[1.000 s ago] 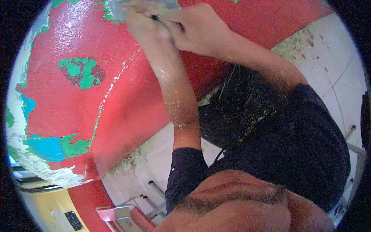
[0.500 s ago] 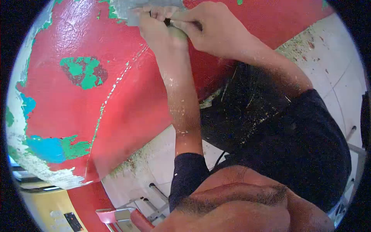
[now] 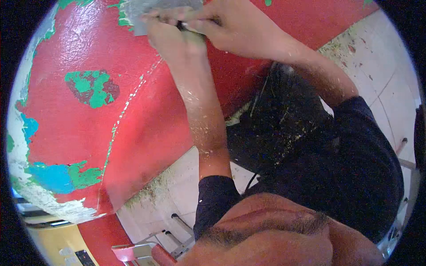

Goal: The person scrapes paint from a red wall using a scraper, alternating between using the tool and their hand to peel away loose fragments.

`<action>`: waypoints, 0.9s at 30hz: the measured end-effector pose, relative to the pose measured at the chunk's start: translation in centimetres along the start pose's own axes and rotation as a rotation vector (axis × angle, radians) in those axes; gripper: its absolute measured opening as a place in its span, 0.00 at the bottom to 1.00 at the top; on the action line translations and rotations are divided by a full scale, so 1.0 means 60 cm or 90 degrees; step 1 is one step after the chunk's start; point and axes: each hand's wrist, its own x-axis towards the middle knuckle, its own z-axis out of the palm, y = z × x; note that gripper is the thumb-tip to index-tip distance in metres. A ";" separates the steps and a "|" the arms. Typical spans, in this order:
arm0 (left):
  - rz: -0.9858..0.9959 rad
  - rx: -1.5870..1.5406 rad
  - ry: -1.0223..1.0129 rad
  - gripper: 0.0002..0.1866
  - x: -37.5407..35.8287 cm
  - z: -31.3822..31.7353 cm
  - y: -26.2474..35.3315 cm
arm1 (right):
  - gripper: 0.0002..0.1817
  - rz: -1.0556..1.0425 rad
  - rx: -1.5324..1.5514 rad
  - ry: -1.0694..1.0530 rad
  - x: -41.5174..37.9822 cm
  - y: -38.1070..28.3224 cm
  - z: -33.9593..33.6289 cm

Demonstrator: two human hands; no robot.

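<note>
At the top of the view my left hand (image 3: 171, 37) and my right hand (image 3: 222, 26) are close together over the red painted surface (image 3: 155, 115). Both are closed around a small tool with a black part (image 3: 181, 25), mostly hidden by the fingers. A flat grey patch (image 3: 141, 24) lies under and beside my left fingers; whether it is a blade or bare surface cannot be made out. Green and white paint edges border it. Left of my forearm, a dotted line of chipped paint curves down the red surface.
Green (image 3: 91, 88) and blue (image 3: 55, 177) patches show in the red paint. Paint flakes (image 3: 153, 188) litter the pale floor (image 3: 182, 177). A red chair (image 3: 124, 252) with metal tubing stands at the lower left. My dark-clothed legs are below the surface's edge.
Both hands have shifted slightly left in the view, still together. The grey patch also appears farther left, and more of it shows.
</note>
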 end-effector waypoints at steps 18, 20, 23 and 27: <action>0.022 -0.046 0.027 0.16 0.004 0.020 -0.005 | 0.14 -0.030 0.003 0.138 -0.009 0.008 0.027; 0.020 -0.093 0.035 0.17 0.005 0.036 -0.005 | 0.16 -0.014 -0.130 0.060 0.000 -0.012 0.018; -0.027 -0.136 0.041 0.15 -0.006 0.027 0.009 | 0.19 0.068 -0.173 -0.023 -0.017 -0.022 0.003; 0.001 0.000 0.003 0.15 0.027 0.023 0.018 | 0.19 -0.019 -0.037 0.069 0.006 -0.020 0.021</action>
